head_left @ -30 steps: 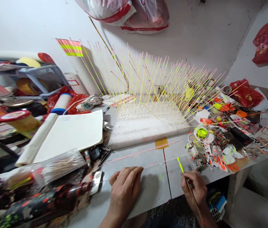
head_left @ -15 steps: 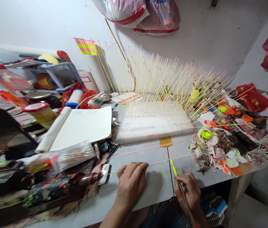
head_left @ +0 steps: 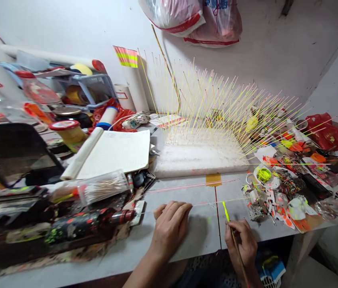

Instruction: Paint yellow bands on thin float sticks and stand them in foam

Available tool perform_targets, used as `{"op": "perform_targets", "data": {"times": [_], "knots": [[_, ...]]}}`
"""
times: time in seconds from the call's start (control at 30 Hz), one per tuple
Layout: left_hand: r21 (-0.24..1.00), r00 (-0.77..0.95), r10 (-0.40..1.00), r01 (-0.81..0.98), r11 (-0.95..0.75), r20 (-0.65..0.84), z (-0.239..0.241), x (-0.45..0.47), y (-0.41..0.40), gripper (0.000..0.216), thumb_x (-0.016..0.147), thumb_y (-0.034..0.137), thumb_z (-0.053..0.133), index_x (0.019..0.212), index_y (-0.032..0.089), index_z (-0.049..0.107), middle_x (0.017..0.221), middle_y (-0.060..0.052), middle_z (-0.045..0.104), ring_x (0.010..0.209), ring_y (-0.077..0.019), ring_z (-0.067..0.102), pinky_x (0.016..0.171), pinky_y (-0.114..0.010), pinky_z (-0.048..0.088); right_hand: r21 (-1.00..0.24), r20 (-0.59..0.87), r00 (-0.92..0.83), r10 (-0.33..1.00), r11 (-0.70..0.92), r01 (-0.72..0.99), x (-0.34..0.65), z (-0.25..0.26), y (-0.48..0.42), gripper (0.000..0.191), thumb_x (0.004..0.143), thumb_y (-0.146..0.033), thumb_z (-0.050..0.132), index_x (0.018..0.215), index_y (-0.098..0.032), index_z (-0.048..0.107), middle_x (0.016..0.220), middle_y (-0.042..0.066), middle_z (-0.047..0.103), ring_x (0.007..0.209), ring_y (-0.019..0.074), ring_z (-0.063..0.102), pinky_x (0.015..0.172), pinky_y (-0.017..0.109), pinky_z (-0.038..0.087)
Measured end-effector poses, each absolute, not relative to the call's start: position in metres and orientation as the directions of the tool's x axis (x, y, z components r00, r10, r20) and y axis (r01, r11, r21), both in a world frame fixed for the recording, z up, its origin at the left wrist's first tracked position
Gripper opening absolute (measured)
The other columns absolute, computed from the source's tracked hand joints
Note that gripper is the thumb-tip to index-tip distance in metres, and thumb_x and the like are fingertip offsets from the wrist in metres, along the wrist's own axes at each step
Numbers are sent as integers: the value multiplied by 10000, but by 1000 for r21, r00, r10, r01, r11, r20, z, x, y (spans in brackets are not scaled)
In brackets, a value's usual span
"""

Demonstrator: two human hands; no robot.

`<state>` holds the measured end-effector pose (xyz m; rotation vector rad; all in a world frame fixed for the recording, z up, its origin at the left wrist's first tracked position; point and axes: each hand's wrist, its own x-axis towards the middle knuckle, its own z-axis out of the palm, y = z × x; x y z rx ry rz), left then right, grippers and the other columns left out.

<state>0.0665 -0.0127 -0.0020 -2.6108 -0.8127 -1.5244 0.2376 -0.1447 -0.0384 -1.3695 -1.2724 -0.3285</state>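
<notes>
A thin pink-and-yellow stick [head_left: 205,204] runs level above the table, from the paint-spotted rotary tool [head_left: 79,228] on the left, through my left hand, and out to the right. My left hand [head_left: 170,228] is closed around it with fingers bent together; the fingertips are partly hidden. My right hand [head_left: 242,242] pinches a slim paintbrush [head_left: 235,239], its tip coated in bright yellow paint. That tip points up and meets the stick, or sits very close to it, just right of a dark red line on the table.
Behind my hands, a white foam block [head_left: 199,158] bristles with many painted sticks. Several pink sticks [head_left: 183,187] lie before it. An open notebook [head_left: 117,152] and a bag of cotton swabs [head_left: 105,188] are on the left. Paint-smeared scraps [head_left: 279,196] crowd the right.
The view has swung left, so the scene sits further right. The brush tip has shifted slightly right along the stick. My left hand keeps its grip.
</notes>
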Motion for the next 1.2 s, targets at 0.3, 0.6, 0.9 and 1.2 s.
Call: {"op": "perform_targets", "data": {"times": [0.3,0.6,0.9,1.2], "knots": [[249,390,434,441,-863,812,1,67,-15,160,934,87,507,945,214,604,800,24,699,720,-111,633,778,-311,353,-571,763,337,552,332,751,228,-40,-149,172,930,-82,575,1011,-228,618,825,19,691,689,146,608,578,255,507],[267,396,452,441,-857,799,0,67,-16,150,931,91,512,949,212,601,812,18,702,738,-113,628,788,-308,342,-555,762,309,569,327,765,216,-39,-140,168,945,-93,570,1033,-228,619,826,15,688,697,147,612,601,268,523],[278,389,461,441,-853,797,1,67,-18,166,937,83,495,942,214,598,804,30,698,729,-102,624,802,-307,334,-561,756,329,566,300,772,217,-40,-139,126,954,-130,572,1002,-229,633,800,3,679,660,140,599,591,258,515],[282,381,457,433,-856,804,-2,68,-17,150,929,88,513,942,210,600,799,29,694,724,-106,617,790,-307,339,-558,779,347,523,323,765,219,-36,-140,116,943,-130,582,983,-222,641,769,2,668,603,126,576,518,227,482]]}}
